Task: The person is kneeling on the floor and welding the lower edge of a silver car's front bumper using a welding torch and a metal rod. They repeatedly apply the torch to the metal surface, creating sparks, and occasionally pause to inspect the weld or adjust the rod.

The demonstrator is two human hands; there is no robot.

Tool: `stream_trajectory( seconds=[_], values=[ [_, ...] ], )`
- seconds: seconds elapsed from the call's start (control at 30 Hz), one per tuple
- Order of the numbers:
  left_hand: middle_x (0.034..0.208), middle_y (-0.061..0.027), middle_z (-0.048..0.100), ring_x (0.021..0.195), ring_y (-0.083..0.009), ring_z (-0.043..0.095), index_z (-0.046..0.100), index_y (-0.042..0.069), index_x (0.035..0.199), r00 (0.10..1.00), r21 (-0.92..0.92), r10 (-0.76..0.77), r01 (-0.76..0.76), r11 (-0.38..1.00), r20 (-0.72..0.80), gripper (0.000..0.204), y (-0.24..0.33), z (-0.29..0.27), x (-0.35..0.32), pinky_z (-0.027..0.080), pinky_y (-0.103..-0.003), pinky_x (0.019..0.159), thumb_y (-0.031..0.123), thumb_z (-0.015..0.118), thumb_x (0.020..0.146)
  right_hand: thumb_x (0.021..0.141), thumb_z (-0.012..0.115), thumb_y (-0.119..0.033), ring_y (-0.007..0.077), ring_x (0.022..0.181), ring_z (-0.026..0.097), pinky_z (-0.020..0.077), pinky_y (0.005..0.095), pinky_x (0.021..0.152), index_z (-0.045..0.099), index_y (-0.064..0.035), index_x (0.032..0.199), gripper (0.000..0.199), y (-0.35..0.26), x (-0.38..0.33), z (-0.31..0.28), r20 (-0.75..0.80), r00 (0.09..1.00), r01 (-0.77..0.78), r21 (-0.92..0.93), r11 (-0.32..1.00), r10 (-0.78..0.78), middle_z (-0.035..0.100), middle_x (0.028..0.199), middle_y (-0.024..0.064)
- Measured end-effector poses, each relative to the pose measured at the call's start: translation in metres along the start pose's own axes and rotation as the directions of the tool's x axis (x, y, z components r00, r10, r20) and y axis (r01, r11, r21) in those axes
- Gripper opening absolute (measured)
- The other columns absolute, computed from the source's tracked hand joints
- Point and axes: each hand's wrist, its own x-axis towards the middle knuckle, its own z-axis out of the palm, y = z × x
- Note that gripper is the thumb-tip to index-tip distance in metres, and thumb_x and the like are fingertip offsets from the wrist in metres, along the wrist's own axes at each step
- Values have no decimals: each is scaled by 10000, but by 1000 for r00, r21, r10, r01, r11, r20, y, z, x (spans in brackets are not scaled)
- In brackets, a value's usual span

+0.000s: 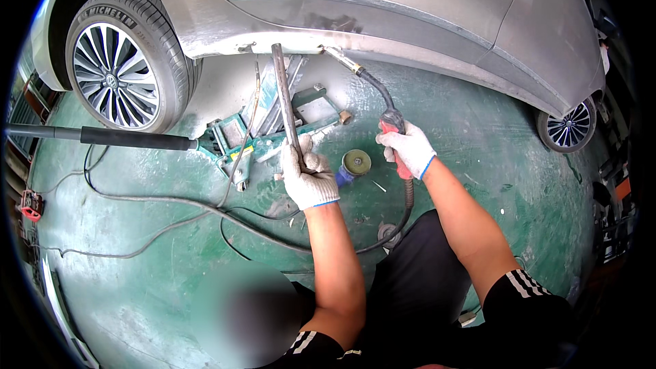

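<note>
My left hand (307, 172), in a white knit glove, is closed round the lower end of a long metal bar (283, 89). The bar's far end reaches the lower sill (287, 42) of a silver car (410, 0). In my right hand (408, 150), also gloved, is the red handle of a welding torch (377, 87). Its bent neck and nozzle point at the sill, right of the bar; whether the nozzle touches is too small to tell. Bare, scuffed metal shows along the sill there.
A green floor jack (249, 145) stands beneath the sill, its long black handle (137, 138) stretching left. An angle grinder (354, 165) lies between my hands. Cables (171, 199) cross the green floor. Wheels (113, 75) stand at both sides; a red clamp-like tool (31, 205) lies far left.
</note>
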Motion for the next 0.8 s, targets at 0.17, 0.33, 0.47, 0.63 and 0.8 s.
stream_trajectory(
  seconds=[0.17,0.33,0.47,0.63,0.8],
  values=[
    [1052,-145,805,672,-89,632,640,43,1402,994,112,106,-110,988,38,360,2,8,-7,491,-221,554,193,650,1074,921,786,-130,123,640,636,533,311,590,655,-23,1196,323,-3,-5,5,0,1000,13,-20,1000,-13,699,923,44],
    [1162,-148,781,856,-135,721,638,5,1416,929,354,271,-349,868,251,373,-1,39,-15,587,-265,730,156,627,1075,912,775,-131,122,635,623,522,316,589,652,-24,1180,314,-4,-6,4,-27,1000,9,-26,1000,-9,677,867,38],
    [1486,-167,630,1313,-258,644,692,-19,1364,716,532,399,-695,483,573,363,4,90,-31,499,-378,1124,87,649,1019,902,770,-138,123,626,609,506,318,585,653,-32,1177,317,-11,-11,7,-37,999,-2,-65,998,0,664,841,35],
    [1685,-234,448,1593,-509,331,708,105,1388,321,373,315,-920,-119,893,531,13,147,-33,319,-576,1264,-24,759,876,916,761,-146,118,609,589,480,311,561,662,-54,1203,318,-9,-6,4,-32,999,-15,-78,997,12,642,785,16],
    [1724,-225,395,1618,-542,242,673,171,1489,227,263,269,-959,-104,936,693,9,156,-49,267,-618,1281,-38,776,836,919,771,-147,122,583,590,474,307,535,665,-42,1175,296,-8,-6,7,-46,999,-8,-51,999,6,641,755,16]
  ],
)
